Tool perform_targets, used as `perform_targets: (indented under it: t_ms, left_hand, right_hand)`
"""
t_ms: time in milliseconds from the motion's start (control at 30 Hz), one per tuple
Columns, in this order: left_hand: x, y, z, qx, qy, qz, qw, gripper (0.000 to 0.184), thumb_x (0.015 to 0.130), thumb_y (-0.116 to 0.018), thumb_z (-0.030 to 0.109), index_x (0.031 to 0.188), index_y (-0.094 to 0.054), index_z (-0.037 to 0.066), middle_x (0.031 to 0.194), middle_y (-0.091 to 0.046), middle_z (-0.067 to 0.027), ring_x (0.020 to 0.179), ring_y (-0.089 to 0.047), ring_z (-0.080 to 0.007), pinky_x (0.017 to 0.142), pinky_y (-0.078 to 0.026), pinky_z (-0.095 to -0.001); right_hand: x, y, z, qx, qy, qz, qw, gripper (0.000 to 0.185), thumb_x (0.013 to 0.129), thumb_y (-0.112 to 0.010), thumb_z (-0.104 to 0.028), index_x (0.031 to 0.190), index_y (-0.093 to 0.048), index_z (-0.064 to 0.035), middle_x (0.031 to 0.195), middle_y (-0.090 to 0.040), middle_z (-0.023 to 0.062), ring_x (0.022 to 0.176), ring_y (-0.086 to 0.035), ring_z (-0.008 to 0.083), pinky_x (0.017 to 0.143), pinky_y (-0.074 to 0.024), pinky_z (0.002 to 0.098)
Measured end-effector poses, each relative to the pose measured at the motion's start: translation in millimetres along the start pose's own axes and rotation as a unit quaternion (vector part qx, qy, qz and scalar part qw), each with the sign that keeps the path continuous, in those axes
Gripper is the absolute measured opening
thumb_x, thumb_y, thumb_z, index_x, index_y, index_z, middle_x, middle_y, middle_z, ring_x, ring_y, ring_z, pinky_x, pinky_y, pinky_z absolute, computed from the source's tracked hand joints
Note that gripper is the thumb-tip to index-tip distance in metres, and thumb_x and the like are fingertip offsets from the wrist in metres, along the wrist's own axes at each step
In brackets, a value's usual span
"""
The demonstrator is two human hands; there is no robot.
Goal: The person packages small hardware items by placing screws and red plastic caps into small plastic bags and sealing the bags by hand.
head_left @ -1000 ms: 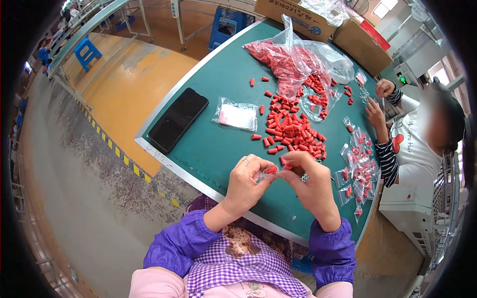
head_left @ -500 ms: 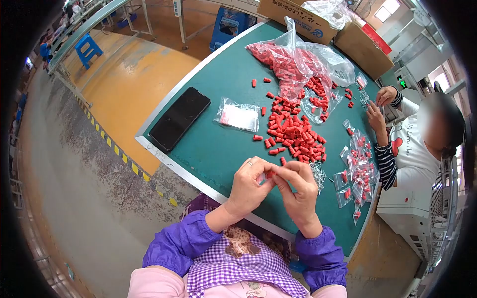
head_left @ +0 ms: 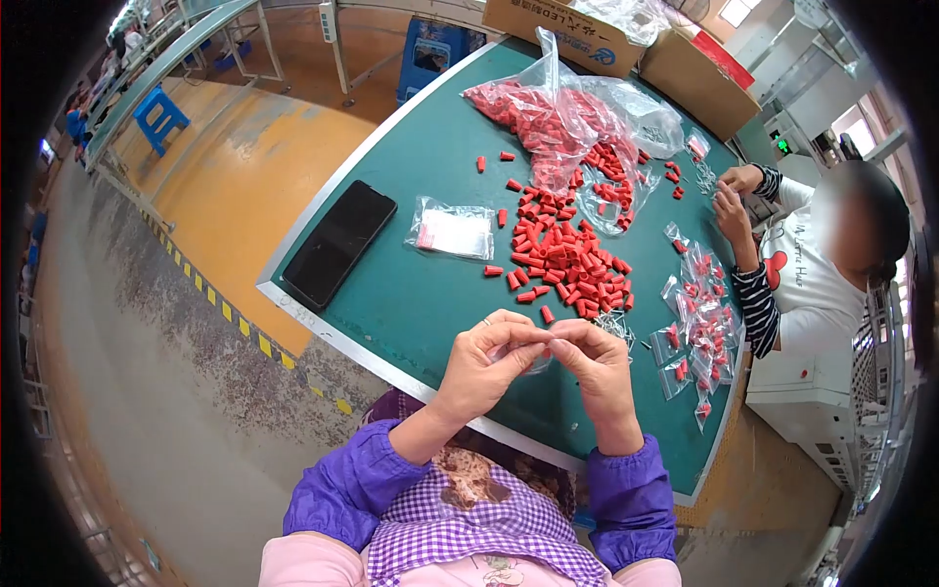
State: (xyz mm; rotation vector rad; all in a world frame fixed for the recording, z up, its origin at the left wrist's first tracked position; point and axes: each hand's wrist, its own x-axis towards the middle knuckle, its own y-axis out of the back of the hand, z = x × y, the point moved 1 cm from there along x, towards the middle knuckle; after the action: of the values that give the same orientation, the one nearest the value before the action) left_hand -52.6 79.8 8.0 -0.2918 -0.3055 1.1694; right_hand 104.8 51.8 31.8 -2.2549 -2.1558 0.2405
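Note:
My left hand [head_left: 486, 370] and my right hand [head_left: 599, 374] meet over the near edge of the table, fingertips pinched together. Between them is a small clear plastic bag [head_left: 536, 363], mostly covered by the fingers, with a hint of red showing in it. Just beyond lies a loose pile of red plastic caps [head_left: 572, 259]. Silver screws [head_left: 614, 327], partly hidden behind my right hand, lie at the pile's near end. Off to the right is a heap of small clear bags holding red caps [head_left: 702, 328].
A black phone [head_left: 339, 243] and a stack of flat clear bags [head_left: 452, 230] lie left on the green table [head_left: 421, 313]. Behind the pile sits a large bag of red caps [head_left: 548, 122], with cardboard boxes [head_left: 699, 83] farther back. Across the right side, another person's hands [head_left: 734, 201] handle small parts.
Both hands have drawn their fingertips closer together around the small bag. The red piece that showed between them is now mostly hidden. The whole view has shifted slightly.

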Motion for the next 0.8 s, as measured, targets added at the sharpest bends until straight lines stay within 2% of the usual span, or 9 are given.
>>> perform_targets:
  t_ms: [67,200,267,333,467,633,667,733,800]
  left_hand:
    - [-1,1,-2,-0.007,0.022,-0.005,1.000,0.010,0.086,-0.063,0.000,0.095,-0.067,-0.001,0.098,-0.056,-0.0047,0.075,-0.056,-0.0094,0.065,-0.047,-0.0212]
    - [0,0,-4,0.037,-0.027,-0.017,0.999,0.013,0.086,-0.063,0.000,0.099,-0.064,-0.001,0.097,-0.056,-0.0047,0.075,-0.057,-0.0097,0.065,-0.047,-0.0210]
    - [-1,-2,0,0.036,-0.040,-0.014,0.998,0.014,0.086,-0.062,0.000,0.100,-0.063,-0.002,0.097,-0.056,-0.0047,0.076,-0.057,-0.0099,0.066,-0.047,-0.0210]
    - [-2,-9,12,-0.068,0.036,0.022,0.997,0.012,0.086,-0.062,-0.001,0.098,-0.062,-0.002,0.097,-0.056,-0.0054,0.078,-0.057,-0.0106,0.068,-0.048,-0.0215]
    - [-3,-5,2,-0.049,0.060,-0.008,0.997,0.013,0.086,-0.061,-0.002,0.099,-0.061,-0.001,0.099,-0.056,-0.0060,0.082,-0.058,-0.0103,0.070,-0.048,-0.0218]
    - [-2,2,-13,0.112,-0.083,-0.053,0.989,0.023,0.085,-0.063,-0.003,0.107,-0.058,0.000,0.100,-0.057,-0.0046,0.085,-0.058,-0.0091,0.070,-0.048,-0.0219]
    - [-3,0,-13,0.113,-0.082,-0.054,0.989,0.023,0.085,-0.063,-0.003,0.107,-0.058,0.000,0.100,-0.057,-0.0046,0.085,-0.058,-0.0091,0.070,-0.048,-0.0219]
    - [-5,-6,-7,0.006,0.000,-0.025,1.000,0.030,0.082,-0.066,-0.003,0.110,-0.058,0.001,0.099,-0.056,-0.0036,0.081,-0.056,-0.0083,0.069,-0.047,-0.0212]
    - [-5,-10,9,0.033,0.001,-0.012,0.999,0.033,0.080,-0.068,-0.001,0.111,-0.058,0.002,0.099,-0.055,-0.0036,0.078,-0.054,-0.0075,0.067,-0.045,-0.0206]
  right_hand:
    - [-1,1,4,0.042,0.035,-0.008,0.998,0.011,0.085,-0.065,-0.003,0.095,-0.064,0.0015,0.089,-0.063,0.0041,0.080,-0.059,0.0104,0.073,-0.0472,0.0228]
    - [-5,-1,4,0.033,0.043,0.016,0.998,0.006,0.084,-0.066,-0.003,0.089,-0.065,0.0010,0.092,-0.063,0.0039,0.081,-0.059,0.0107,0.073,-0.0468,0.0229]
    - [-7,1,6,-0.032,0.072,0.028,0.997,0.005,0.085,-0.065,-0.003,0.088,-0.063,0.0007,0.091,-0.062,0.0042,0.080,-0.059,0.0105,0.073,-0.0466,0.0227]
    - [-8,1,6,-0.017,0.070,0.033,0.997,0.006,0.086,-0.065,-0.003,0.089,-0.063,0.0013,0.090,-0.062,0.0038,0.081,-0.058,0.0097,0.073,-0.0457,0.0222]
    - [-9,3,8,-0.006,0.081,0.020,0.996,0.008,0.088,-0.063,-0.003,0.094,-0.061,0.0018,0.089,-0.061,0.0027,0.081,-0.056,0.0082,0.072,-0.0443,0.0213]
    - [-11,4,13,-0.024,0.062,0.025,0.997,0.008,0.089,-0.062,-0.005,0.094,-0.059,0.0012,0.087,-0.059,0.0009,0.077,-0.053,0.0068,0.070,-0.0425,0.0205]
    - [-11,7,15,-0.044,0.054,0.018,0.997,0.009,0.089,-0.062,-0.005,0.093,-0.058,0.0011,0.086,-0.058,0.0003,0.076,-0.052,0.0065,0.069,-0.0418,0.0202]
    - [-12,3,12,-0.045,0.055,0.034,0.997,0.008,0.089,-0.062,-0.005,0.091,-0.057,0.0009,0.085,-0.057,0.0003,0.075,-0.051,0.0068,0.069,-0.0413,0.0204]
    - [-14,3,4,-0.046,0.056,0.050,0.996,0.008,0.088,-0.062,-0.005,0.089,-0.056,0.0006,0.084,-0.055,0.0002,0.075,-0.050,0.0070,0.069,-0.0407,0.0207]
